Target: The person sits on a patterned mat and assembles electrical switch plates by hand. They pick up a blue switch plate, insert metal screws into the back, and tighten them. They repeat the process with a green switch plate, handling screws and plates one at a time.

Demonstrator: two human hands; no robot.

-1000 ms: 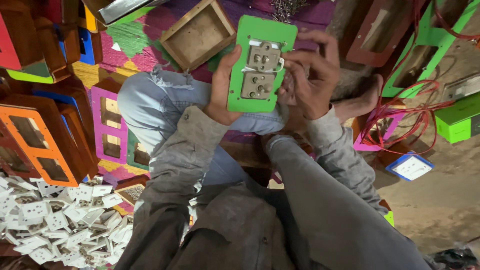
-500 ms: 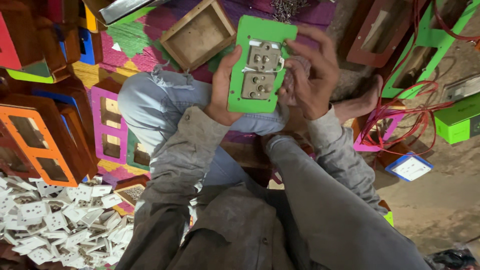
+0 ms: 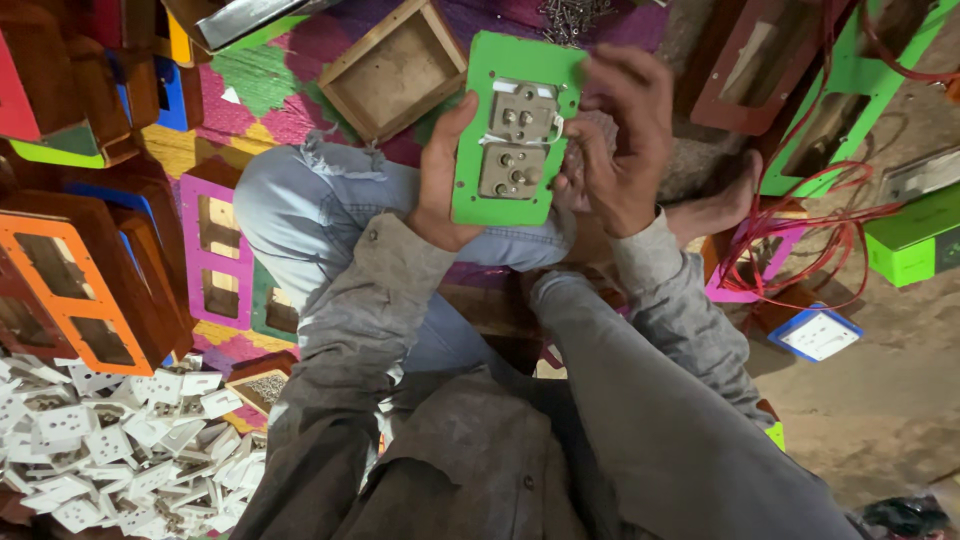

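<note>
Head view: your left hand (image 3: 440, 175) grips the green plate (image 3: 515, 125) along its left edge, fingers wrapped behind, thumb on the front face. Plate sits upright, held above your lap, over your bent knee in blue jeans (image 3: 330, 215). Two beige socket modules (image 3: 515, 140) sit in the plate's cutouts, one above the other.

Your right hand (image 3: 620, 140) is at the plate's right edge, fingers curled, fingertips (image 3: 575, 135) touching the upper module's side. Looks like a pinch there; can't tell what exactly is pinched.

On the floor mat: empty wooden box (image 3: 395, 70) just left of the plate's top, touching nothing you hold. Pink frame (image 3: 215, 245) beside your left knee, orange frame (image 3: 70, 290) further left. Pile of white socket parts (image 3: 110, 440) at the bottom-left corner. Red wires (image 3: 800, 225) coil right of your bare foot (image 3: 720, 205). Blue-edged white switch plate (image 3: 815, 333) lies below the wires. Green box (image 3: 915, 240) at the right edge. Small heap of screws (image 3: 570, 15) at the top edge, above the plate.
</note>
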